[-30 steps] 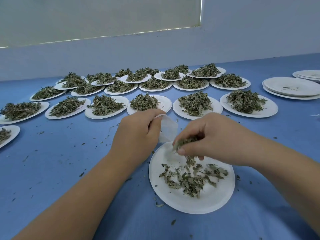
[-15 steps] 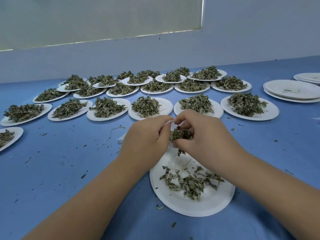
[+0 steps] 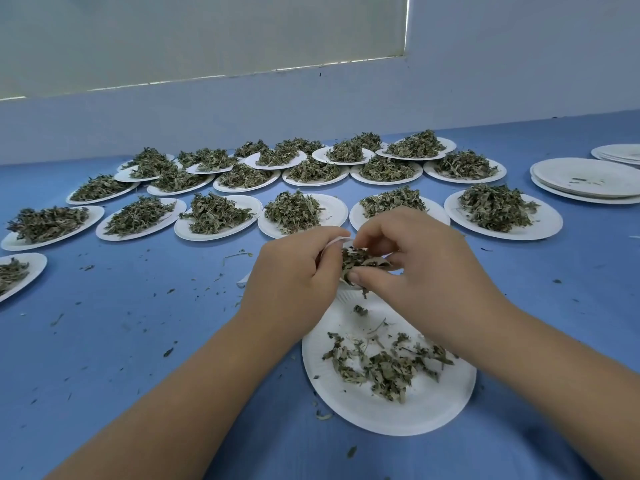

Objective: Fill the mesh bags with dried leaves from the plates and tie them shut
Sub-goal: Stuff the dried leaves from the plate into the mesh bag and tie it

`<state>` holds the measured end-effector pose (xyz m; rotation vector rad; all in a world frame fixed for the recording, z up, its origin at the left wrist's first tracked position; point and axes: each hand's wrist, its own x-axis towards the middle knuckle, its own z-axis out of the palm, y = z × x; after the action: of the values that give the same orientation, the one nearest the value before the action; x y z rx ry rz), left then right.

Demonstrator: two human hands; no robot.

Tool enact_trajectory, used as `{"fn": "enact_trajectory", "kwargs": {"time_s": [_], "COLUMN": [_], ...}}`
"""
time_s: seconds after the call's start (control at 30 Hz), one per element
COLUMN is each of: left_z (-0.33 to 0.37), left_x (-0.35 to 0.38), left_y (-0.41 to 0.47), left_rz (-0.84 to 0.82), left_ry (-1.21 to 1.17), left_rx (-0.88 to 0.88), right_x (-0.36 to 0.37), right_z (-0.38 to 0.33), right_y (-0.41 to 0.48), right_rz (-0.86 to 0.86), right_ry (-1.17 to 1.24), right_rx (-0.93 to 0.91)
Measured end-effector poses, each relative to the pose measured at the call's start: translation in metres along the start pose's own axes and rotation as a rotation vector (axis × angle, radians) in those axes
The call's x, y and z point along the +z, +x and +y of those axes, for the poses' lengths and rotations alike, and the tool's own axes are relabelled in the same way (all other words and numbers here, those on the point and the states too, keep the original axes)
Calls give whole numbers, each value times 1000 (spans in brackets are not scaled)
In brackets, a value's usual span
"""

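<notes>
My left hand [image 3: 294, 271] grips the rim of a small white mesh bag [image 3: 337, 241], most of it hidden behind my fingers. My right hand [image 3: 415, 265] pinches a clump of dried leaves [image 3: 360, 259] right at the bag's mouth. Both hands hover over the far edge of a white paper plate [image 3: 433, 407], which holds a thin scatter of loose leaves [image 3: 384, 365].
Several white plates heaped with dried leaves, such as one [image 3: 540, 220] at the right, fill the blue table [image 3: 121, 341] beyond my hands. Stacks of bare plates [image 3: 585, 180] sit at far right. Leaf crumbs dot the cloth. A pale wall rises behind.
My right hand lifted a pinch of leaves from the plate up to the bag in my left hand. Both hands came together, slightly farther from me.
</notes>
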<state>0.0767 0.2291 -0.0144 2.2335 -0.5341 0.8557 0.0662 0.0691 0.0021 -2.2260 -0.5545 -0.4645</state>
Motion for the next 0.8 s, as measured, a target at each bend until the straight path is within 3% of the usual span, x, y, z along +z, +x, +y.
{"fn": "enact_trajectory", "kwargs": {"time_s": [0.2, 0.43, 0.6, 0.8], "left_z": [4, 6, 7, 11], "left_x": [1, -1, 0, 0], "left_y": [-1, -1, -1, -3], "left_rz": [-40, 0, 2, 1], "left_ry": [-45, -78, -96, -188], "left_rx": [17, 0, -3, -77], "right_x": [8, 2, 6, 4], "right_z": [-1, 1, 0, 2], "right_y": [0, 0, 1, 6], "right_rz": [-27, 19, 8, 119], "right_ry": [-110, -9, -83, -236], "right_rx": [-95, -184, -226, -272]}}
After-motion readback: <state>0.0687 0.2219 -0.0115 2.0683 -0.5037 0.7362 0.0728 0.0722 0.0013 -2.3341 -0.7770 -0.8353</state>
